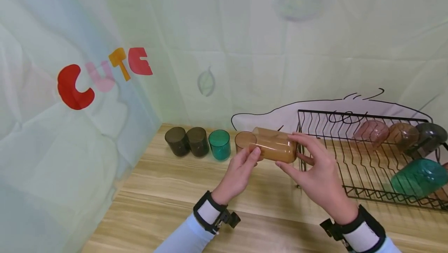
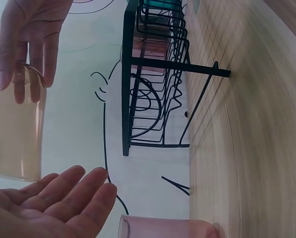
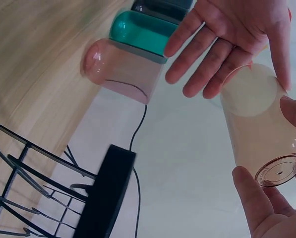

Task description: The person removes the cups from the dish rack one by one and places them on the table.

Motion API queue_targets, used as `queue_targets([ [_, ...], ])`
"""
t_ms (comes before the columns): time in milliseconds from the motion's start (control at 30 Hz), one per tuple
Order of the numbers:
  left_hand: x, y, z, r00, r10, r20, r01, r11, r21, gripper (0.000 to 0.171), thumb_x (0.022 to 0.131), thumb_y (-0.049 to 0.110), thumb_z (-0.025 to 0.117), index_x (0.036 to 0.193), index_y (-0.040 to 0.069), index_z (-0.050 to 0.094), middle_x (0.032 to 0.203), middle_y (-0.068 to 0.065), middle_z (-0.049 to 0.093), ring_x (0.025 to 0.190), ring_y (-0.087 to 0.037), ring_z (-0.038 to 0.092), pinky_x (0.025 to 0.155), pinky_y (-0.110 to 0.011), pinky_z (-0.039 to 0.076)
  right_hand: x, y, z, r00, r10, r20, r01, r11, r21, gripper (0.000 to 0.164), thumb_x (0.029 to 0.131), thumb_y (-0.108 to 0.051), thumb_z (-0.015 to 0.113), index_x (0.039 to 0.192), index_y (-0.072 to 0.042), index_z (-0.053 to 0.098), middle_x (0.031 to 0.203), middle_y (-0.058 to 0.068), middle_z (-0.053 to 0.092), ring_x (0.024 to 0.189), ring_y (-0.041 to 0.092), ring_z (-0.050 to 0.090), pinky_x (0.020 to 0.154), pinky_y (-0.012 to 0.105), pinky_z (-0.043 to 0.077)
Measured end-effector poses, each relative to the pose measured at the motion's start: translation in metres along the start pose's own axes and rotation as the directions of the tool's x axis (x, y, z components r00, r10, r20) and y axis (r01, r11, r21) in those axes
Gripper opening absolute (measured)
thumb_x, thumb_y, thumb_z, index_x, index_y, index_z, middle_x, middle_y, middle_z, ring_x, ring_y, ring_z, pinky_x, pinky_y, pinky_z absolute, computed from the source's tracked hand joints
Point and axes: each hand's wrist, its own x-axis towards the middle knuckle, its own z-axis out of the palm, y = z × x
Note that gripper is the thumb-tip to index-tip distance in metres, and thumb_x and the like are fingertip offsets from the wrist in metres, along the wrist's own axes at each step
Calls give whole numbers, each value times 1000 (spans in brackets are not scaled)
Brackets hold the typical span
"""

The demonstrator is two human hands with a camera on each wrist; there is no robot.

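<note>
A clear amber cup [image 1: 274, 146] is held on its side above the table. My right hand [image 1: 320, 179] grips it near the base, thumb below and fingers above and behind. My left hand [image 1: 238, 171] is at the rim end, its thumb lying right at the rim. In the right wrist view, the left hand's fingers [image 3: 207, 54] are spread and fairly straight beside the cup's mouth. Behind the left hand stands a pinkish cup [image 1: 244, 139], partly hidden, in line with a green cup [image 1: 219, 145] and two dark cups [image 1: 176, 141].
At the right stands a black wire dish rack [image 1: 336, 156]. A pink cup [image 1: 372, 131], an amber one [image 1: 402, 136], a dark one [image 1: 432, 136] and a green one [image 1: 418, 177] lie in it, with another at the frame's edge. A printed cloth [image 1: 196, 23] hangs behind the wooden table [image 1: 154, 191].
</note>
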Motion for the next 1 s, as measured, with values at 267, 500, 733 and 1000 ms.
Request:
queue_targets([
  [267, -6, 27, 0, 1000, 25, -3, -25, 999, -36, 38, 100, 32, 41, 122, 4, 53, 121, -12, 59, 109, -25, 60, 94, -45, 49, -3, 3, 2, 1000, 2, -1, -2, 1000, 17, 72, 64, -18, 86, 127, -21, 54, 127, -5, 53, 114, 12, 54, 78, 19, 54],
  [500, -8, 29, 1, 998, 49, -25, -52, 992, -117, 43, 99, 32, 45, 129, 0, 48, 123, -18, 58, 111, -29, 60, 93, -42, 50, -7, 4, 3, 1000, 4, 4, -4, 1000, 16, 72, 63, -17, 87, 127, -20, 54, 127, -7, 54, 113, 10, 55, 83, 17, 51],
  [733, -5, 26, 3, 997, 38, -64, -52, 970, -239, 39, 96, 27, 52, 125, 2, 49, 119, -18, 60, 110, -27, 61, 94, -45, 49, -9, 6, 5, 1000, 3, -6, -3, 1000, 18, 73, 61, -14, 88, 126, -17, 55, 128, -4, 55, 113, 13, 56, 85, 15, 50],
  [1000, 5, 11, 7, 993, 16, -117, -53, 945, -322, 51, 89, 33, 62, 129, 6, 44, 125, -16, 57, 111, -25, 61, 89, -36, 53, -10, 13, 10, 1000, -15, -11, 15, 1000, 4, 71, 62, -14, 87, 125, -11, 54, 127, 3, 57, 111, 20, 59, 83, 21, 53],
])
